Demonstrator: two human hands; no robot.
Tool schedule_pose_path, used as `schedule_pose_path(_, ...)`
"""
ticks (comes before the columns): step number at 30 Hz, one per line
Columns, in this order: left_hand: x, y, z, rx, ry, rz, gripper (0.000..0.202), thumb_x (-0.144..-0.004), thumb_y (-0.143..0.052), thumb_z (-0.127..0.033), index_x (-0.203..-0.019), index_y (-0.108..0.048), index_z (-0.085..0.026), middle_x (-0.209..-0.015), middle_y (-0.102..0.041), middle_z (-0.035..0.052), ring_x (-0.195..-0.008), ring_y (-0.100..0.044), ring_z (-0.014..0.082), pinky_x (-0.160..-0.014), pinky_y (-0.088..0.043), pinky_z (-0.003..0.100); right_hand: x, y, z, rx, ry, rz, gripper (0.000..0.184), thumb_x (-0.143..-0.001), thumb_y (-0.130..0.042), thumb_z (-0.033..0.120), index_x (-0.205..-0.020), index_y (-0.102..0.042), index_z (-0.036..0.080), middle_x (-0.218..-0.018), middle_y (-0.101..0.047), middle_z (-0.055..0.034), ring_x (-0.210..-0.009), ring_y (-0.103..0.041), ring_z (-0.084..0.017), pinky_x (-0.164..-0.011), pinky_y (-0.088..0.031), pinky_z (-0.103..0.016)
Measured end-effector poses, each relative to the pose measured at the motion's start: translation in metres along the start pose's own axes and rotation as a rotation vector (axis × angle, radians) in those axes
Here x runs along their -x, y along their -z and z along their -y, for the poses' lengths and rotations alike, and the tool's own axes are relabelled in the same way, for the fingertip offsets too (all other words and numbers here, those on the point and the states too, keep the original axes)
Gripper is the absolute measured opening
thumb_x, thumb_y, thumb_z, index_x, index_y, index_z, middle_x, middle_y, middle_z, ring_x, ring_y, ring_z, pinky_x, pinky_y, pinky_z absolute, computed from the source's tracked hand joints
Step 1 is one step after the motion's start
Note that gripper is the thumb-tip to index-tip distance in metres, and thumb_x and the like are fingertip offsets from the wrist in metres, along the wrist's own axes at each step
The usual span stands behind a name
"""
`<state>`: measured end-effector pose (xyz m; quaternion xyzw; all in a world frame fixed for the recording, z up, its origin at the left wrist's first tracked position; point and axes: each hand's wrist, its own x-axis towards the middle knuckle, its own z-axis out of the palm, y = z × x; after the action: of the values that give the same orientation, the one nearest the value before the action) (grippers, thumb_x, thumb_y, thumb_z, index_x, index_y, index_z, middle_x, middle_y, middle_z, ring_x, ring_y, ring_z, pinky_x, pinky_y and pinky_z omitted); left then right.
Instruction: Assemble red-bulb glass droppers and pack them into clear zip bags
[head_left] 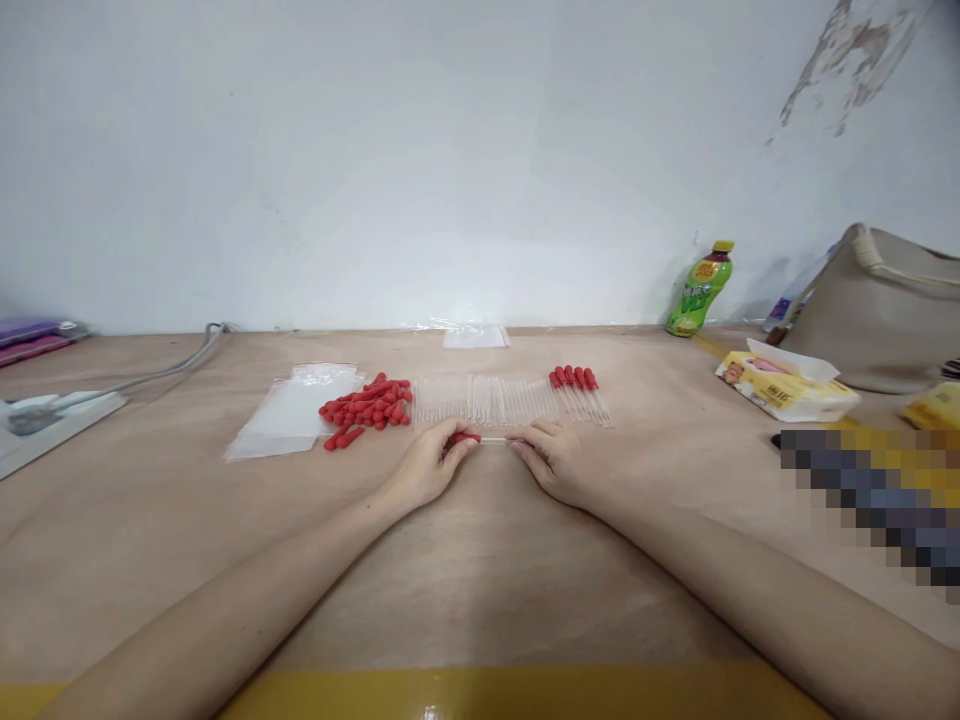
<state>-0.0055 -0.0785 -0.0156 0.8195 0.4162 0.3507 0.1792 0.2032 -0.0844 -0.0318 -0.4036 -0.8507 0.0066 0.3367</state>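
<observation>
My left hand (436,462) pinches a red rubber bulb (466,437) between thumb and fingers. From the bulb's right side a thin clear glass tube (493,441) runs across to my right hand (549,458), whose thumb and fingertips are closed on its far end. Whether the tube sits inside the bulb cannot be seen. Just beyond my hands lies a row of loose clear tubes (480,400). To its left is a heap of red bulbs (367,405); to its right, several droppers with red bulbs fitted (581,390) lie side by side.
Clear plastic bags (281,420) lie left of the bulbs, and another bag (475,337) is by the wall. A power strip with a cable (67,420) is far left. At right stand a green bottle (699,290), a tissue pack (787,385) and a beige bag (877,310).
</observation>
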Motion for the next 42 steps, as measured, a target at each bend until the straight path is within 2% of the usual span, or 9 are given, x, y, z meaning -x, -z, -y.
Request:
schedule_pose_path(4,0.000,-0.002,0.002,0.167,0.036,0.053,0.014,-0.085,-0.045,-0.025,-0.089,-0.054,-0.015,-0.071,-0.057,-0.0004,-0.062,-0.054,0.0107,-0.059,-0.045,0.023,-0.001,0.007,0.004,-0.031,-0.035,0.013,0.024,-0.087,-0.040,0.024,-0.096,-0.062,0.020,-0.081,-0.063,-0.0037,-0.073,-0.056,-0.013,-0.069,-0.038,-0.027)
schedule_pose_path(7,0.001,-0.002,0.003,0.212,0.043,0.101,0.015,-0.084,-0.046,-0.025,-0.092,-0.055,-0.016,-0.073,-0.058,-0.0002,-0.066,-0.056,0.0108,-0.063,-0.046,0.023,-0.001,0.009,0.004,-0.028,-0.041,0.032,0.024,-0.087,-0.040,0.024,-0.096,-0.062,0.021,-0.083,-0.064,-0.0032,-0.074,-0.057,-0.014,-0.070,-0.038,-0.027)
schedule_pose_path(17,0.006,-0.004,0.002,0.368,0.050,0.187,0.019,-0.084,-0.047,-0.027,-0.086,-0.058,-0.012,-0.069,-0.059,0.0014,-0.063,-0.055,0.0099,-0.064,-0.048,0.023,-0.001,0.001,-0.005,-0.158,-0.007,0.088,0.024,-0.088,-0.039,0.022,-0.095,-0.062,0.024,-0.088,-0.066,0.0007,-0.077,-0.058,-0.012,-0.075,-0.033,-0.027)
schedule_pose_path(23,0.006,-0.006,0.002,0.396,0.140,0.180,0.021,-0.081,-0.050,-0.030,-0.085,-0.059,-0.011,-0.066,-0.060,0.0016,-0.060,-0.056,0.0099,-0.060,-0.049,0.023,0.000,0.004,-0.001,0.076,0.040,0.057,0.022,-0.085,-0.043,0.021,-0.093,-0.064,0.026,-0.085,-0.067,0.0008,-0.066,-0.053,-0.011,-0.069,-0.027,-0.028)
schedule_pose_path(28,0.007,-0.006,0.002,0.352,0.138,0.139,0.022,-0.081,-0.051,-0.031,-0.086,-0.060,-0.012,-0.066,-0.059,0.0013,-0.059,-0.056,0.0099,-0.059,-0.049,0.023,0.000,0.005,0.004,0.296,0.123,0.013,0.022,-0.084,-0.043,0.018,-0.089,-0.064,0.023,-0.070,-0.063,-0.0013,-0.059,-0.047,-0.011,-0.068,-0.023,-0.030)
schedule_pose_path(31,0.008,-0.006,0.001,0.291,0.132,0.105,0.023,-0.080,-0.052,-0.032,-0.086,-0.061,-0.012,-0.066,-0.060,0.0014,-0.057,-0.056,0.0101,-0.057,-0.049,0.023,0.001,0.005,0.004,0.343,0.156,0.002,0.022,-0.083,-0.042,0.017,-0.087,-0.063,0.022,-0.066,-0.060,-0.0011,-0.057,-0.045,-0.011,-0.066,-0.023,-0.030)
schedule_pose_path(34,0.007,-0.005,0.001,0.234,0.104,0.097,0.023,-0.079,-0.053,-0.033,-0.086,-0.062,-0.013,-0.066,-0.061,0.0012,-0.057,-0.056,0.0103,-0.056,-0.048,0.022,0.001,0.005,0.003,0.221,0.153,0.003,0.022,-0.086,-0.041,0.019,-0.090,-0.062,0.021,-0.072,-0.062,-0.0013,-0.061,-0.048,-0.011,-0.066,-0.026,-0.028)
schedule_pose_path(38,0.007,-0.004,0.004,0.175,0.066,0.113,0.023,-0.079,-0.054,-0.034,-0.087,-0.063,-0.014,-0.070,-0.063,0.0020,-0.063,-0.057,0.0119,-0.059,-0.048,0.023,0.000,0.006,0.000,0.022,0.062,-0.002,0.017,-0.086,-0.043,0.023,-0.090,-0.059,0.017,-0.079,-0.064,-0.0020,-0.070,-0.051,-0.012,-0.068,-0.031,-0.025)
schedule_pose_path(42,0.008,-0.004,0.005,0.159,0.065,0.127,0.023,-0.080,-0.053,-0.034,-0.086,-0.064,-0.014,-0.069,-0.063,0.0016,-0.062,-0.057,0.0117,-0.059,-0.048,0.022,0.000,0.006,0.000,0.002,0.082,0.036,0.019,-0.087,-0.041,0.022,-0.081,-0.058,0.017,-0.075,-0.064,-0.0010,-0.064,-0.050,-0.011,-0.069,-0.030,-0.027)
